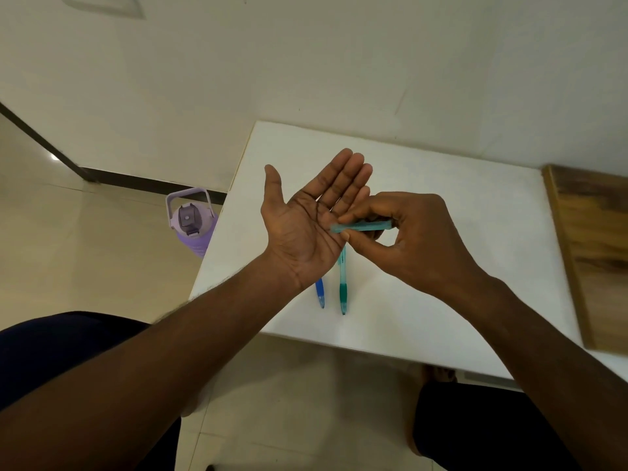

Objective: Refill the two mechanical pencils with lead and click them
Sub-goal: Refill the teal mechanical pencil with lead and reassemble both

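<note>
Both forearms reach over the table [441, 205]. Left hand [306, 226] lies flat, palm up; right hand [407, 232] pinches a teal lead tube [365, 226] against it. Blue pencil [319, 294] and green pencil [343, 283] rest below, side by side.

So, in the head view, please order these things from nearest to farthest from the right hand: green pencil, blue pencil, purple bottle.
From the right hand, which holds a teal lead tube:
1. Green pencil, on the table just below the hand.
2. Blue pencil, left of the green one, partly under the left hand.
3. Purple bottle, on the floor, far left.
</note>
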The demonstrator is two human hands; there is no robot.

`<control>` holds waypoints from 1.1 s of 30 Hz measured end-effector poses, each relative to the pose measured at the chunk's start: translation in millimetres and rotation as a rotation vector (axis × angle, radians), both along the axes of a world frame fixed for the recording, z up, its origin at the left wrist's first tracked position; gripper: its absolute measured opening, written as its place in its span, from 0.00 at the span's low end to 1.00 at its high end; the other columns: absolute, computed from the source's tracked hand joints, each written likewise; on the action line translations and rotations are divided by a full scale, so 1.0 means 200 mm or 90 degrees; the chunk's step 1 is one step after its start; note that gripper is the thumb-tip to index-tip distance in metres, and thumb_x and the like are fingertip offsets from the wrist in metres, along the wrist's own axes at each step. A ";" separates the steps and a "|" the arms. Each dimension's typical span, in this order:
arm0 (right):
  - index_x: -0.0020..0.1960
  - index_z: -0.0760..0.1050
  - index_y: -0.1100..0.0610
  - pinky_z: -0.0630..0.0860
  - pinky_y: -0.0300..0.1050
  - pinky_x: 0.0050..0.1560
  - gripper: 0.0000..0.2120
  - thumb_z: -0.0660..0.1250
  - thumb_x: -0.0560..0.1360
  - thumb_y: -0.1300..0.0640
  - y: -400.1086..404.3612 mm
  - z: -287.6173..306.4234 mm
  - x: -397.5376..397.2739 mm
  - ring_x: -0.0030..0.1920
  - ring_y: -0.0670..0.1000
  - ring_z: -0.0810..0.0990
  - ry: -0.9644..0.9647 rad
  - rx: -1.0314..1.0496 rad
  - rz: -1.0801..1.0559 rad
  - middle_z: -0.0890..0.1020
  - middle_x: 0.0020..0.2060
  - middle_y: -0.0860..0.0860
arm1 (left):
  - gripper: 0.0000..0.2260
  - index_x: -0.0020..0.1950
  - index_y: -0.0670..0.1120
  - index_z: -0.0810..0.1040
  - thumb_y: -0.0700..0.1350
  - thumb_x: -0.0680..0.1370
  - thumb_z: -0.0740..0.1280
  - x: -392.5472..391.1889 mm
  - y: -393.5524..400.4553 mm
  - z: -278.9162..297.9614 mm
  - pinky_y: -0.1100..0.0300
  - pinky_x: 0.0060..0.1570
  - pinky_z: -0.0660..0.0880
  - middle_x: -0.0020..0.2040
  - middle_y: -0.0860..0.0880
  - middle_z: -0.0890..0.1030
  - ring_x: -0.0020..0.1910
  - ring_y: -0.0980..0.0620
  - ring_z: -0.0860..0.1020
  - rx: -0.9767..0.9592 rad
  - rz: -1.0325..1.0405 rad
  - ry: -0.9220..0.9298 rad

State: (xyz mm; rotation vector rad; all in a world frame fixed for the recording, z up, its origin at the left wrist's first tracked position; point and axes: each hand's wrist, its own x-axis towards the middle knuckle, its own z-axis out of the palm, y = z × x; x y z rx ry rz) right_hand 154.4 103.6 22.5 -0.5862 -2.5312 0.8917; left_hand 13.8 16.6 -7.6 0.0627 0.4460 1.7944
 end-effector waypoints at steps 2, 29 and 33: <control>0.54 0.87 0.53 0.76 0.25 0.50 0.11 0.78 0.75 0.49 0.01 -0.01 0.00 0.42 0.40 0.83 -0.006 0.008 0.003 0.86 0.45 0.42 | 0.43 0.68 0.38 0.80 0.74 0.81 0.48 -0.01 0.00 0.00 0.51 0.66 0.78 0.64 0.41 0.84 0.62 0.43 0.84 0.006 0.001 -0.006; 0.55 0.87 0.52 0.84 0.38 0.53 0.10 0.76 0.77 0.48 0.13 0.03 0.06 0.48 0.45 0.87 0.065 -0.020 -0.137 0.88 0.46 0.44 | 0.04 0.53 0.56 0.87 0.53 0.80 0.73 0.03 -0.05 0.00 0.63 0.38 0.81 0.50 0.53 0.89 0.45 0.56 0.87 -0.281 0.058 0.555; 0.55 0.86 0.50 0.82 0.35 0.52 0.09 0.76 0.77 0.48 0.11 0.02 0.06 0.48 0.43 0.86 0.060 -0.031 -0.135 0.87 0.46 0.42 | 0.03 0.52 0.56 0.87 0.52 0.80 0.73 0.03 -0.05 -0.01 0.65 0.38 0.80 0.49 0.54 0.89 0.43 0.57 0.86 -0.300 0.078 0.578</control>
